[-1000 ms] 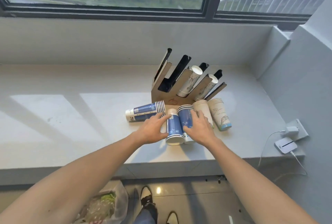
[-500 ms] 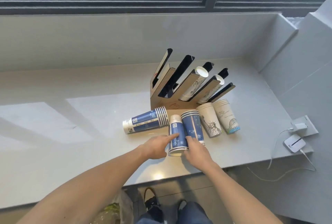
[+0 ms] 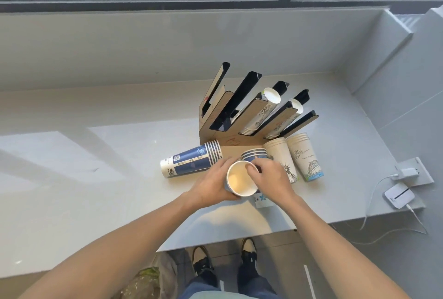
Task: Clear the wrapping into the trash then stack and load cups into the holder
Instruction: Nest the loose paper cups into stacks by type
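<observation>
My left hand (image 3: 211,184) grips a blue cup stack (image 3: 242,178), tilted up so its open mouth faces me. My right hand (image 3: 271,176) pinches the far rim of that stack and lies over a second blue stack (image 3: 254,154) on the counter. A third blue stack (image 3: 191,162) lies on its side to the left. Two white printed stacks (image 3: 281,159) (image 3: 305,157) lie on the right. Behind them the cardboard cup holder (image 3: 215,116) carries white cups in its two right slots (image 3: 266,109) (image 3: 287,118); its two left slots look empty.
The grey counter (image 3: 96,166) ends at a wall on the right. A white charger (image 3: 399,195) with cables and a wall socket (image 3: 412,171) sit at the right edge. A trash bag (image 3: 146,284) stands on the floor by my feet.
The blue stack that lay flat between my hands is now lifted and tipped mouth-up in my left hand. My right hand has moved onto its rim. The view has tilted further down.
</observation>
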